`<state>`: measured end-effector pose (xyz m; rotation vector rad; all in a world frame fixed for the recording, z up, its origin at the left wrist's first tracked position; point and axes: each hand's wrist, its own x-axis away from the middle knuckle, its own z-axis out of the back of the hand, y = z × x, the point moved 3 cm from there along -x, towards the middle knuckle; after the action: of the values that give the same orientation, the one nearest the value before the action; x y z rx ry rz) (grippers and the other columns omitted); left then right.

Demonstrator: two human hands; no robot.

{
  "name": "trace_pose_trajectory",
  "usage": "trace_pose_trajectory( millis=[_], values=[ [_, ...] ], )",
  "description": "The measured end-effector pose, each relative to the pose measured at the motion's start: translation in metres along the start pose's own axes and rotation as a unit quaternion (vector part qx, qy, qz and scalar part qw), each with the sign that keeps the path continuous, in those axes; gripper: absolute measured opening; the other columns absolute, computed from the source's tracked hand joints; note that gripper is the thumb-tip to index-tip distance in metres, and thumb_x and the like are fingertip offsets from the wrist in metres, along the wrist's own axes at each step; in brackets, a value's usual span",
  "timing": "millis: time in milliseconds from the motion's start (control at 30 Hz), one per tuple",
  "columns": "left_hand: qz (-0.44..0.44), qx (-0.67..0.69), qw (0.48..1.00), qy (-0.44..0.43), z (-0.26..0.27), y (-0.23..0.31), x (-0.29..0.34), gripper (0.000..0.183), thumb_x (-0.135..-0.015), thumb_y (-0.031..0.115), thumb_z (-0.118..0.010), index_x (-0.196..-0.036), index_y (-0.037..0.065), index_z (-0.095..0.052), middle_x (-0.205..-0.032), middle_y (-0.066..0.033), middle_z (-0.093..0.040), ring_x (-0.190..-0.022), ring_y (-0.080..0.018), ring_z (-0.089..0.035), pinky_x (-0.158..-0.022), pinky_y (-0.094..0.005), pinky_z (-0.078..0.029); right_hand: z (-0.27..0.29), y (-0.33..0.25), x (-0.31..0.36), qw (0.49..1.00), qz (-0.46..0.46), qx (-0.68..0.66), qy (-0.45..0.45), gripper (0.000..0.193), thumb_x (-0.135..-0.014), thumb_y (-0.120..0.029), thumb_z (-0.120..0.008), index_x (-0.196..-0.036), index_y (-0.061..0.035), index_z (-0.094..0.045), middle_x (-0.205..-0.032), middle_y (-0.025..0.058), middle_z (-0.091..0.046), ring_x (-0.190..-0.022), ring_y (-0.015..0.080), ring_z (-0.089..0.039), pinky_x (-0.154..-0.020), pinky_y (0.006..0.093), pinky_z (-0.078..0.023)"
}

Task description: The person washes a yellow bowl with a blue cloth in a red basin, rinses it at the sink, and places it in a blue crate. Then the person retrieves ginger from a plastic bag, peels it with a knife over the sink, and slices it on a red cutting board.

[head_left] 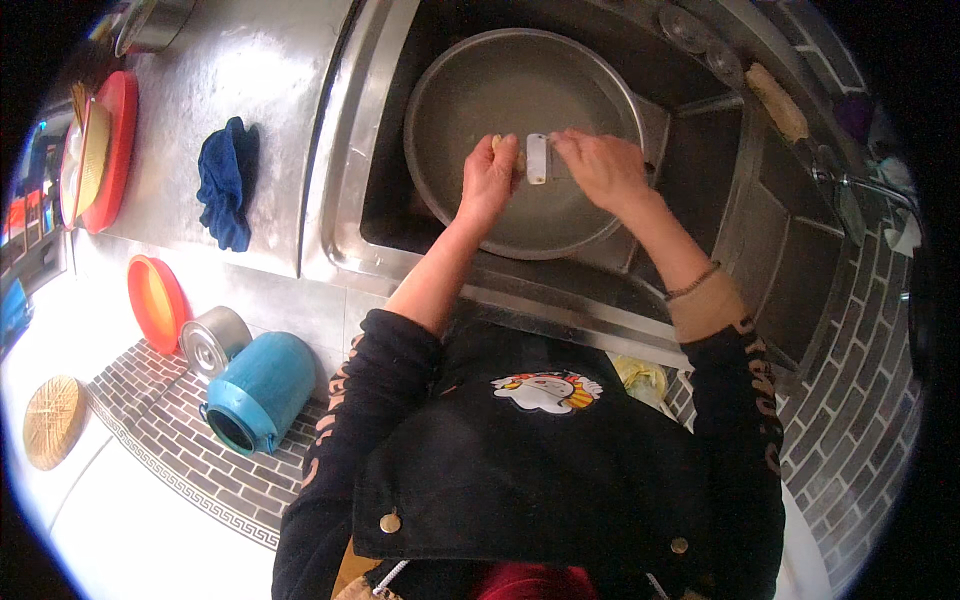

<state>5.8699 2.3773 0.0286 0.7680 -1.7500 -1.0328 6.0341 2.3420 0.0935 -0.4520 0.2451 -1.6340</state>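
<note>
Both hands are over a wide, round grey metal basin (510, 225) standing in the sink. My left hand (487, 180) is closed round a small pale-yellow lump (496, 143), mostly hidden by the fingers; its kind does not show. My right hand (603, 168) has its fingers pinched at the side of a small flat whitish tool (537, 158), rectangular with small marks at its ends. This tool sits upright between the two hands, close to the left fingertips. Whether it touches the lump, I cannot tell.
The steel sink (345, 215) surrounds the basin, with a tap (850, 182) at the right. On the left counter lies a crumpled dark-blue cloth (228, 180) and a red tray (118, 150). Below stand an orange-red basin (157, 303), a lidded metal pot (214, 342) and a blue can (262, 385).
</note>
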Motion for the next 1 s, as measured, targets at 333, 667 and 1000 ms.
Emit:
trace_pose_trajectory(
  millis=[333, 667, 1000],
  values=[
    [-0.004, -0.029, 0.998, 0.05, 0.006, 0.0, -0.003, 0.026, -0.093, 0.029, -0.053, -0.076, 0.009, -0.051, -0.064, 0.0035, -0.051, -0.053, -0.0057, -0.044, -0.046, -0.0236, -0.034, 0.003, 0.008, 0.0, 0.991, -0.121, -0.001, -0.052, 0.05, -0.094, -0.051, -0.037, -0.091, -0.0137, -0.069, -0.082, 0.016, -0.067, -0.078, 0.0373, -0.064, -0.069, 0.0479, -0.05],
    [0.056, 0.166, 0.983, 0.047, 0.024, 0.01, 0.003, 0.023, -0.095, 0.032, -0.048, -0.094, 0.01, -0.056, -0.061, 0.0007, -0.047, -0.043, -0.0079, -0.038, -0.04, -0.0236, -0.031, 0.0, 0.039, -0.005, 0.98, -0.146, 0.113, -0.08, 0.05, -0.094, -0.051, -0.038, -0.095, -0.012, -0.069, -0.083, 0.0184, -0.066, -0.081, 0.0361, -0.064, -0.072, 0.0442, -0.05],
    [0.157, 0.341, 0.923, -0.087, 0.016, -0.006, -0.003, 0.027, -0.096, 0.034, -0.048, -0.113, 0.013, -0.052, -0.118, -0.0068, -0.059, -0.105, -0.0199, -0.058, -0.087, -0.0387, -0.047, -0.012, 0.022, 0.006, 0.986, -0.143, -0.086, -0.022, 0.058, -0.093, -0.056, -0.038, -0.09, -0.0047, -0.066, -0.073, 0.0169, -0.063, -0.071, 0.0339, -0.062, -0.063, 0.0417, -0.047]
  ],
)
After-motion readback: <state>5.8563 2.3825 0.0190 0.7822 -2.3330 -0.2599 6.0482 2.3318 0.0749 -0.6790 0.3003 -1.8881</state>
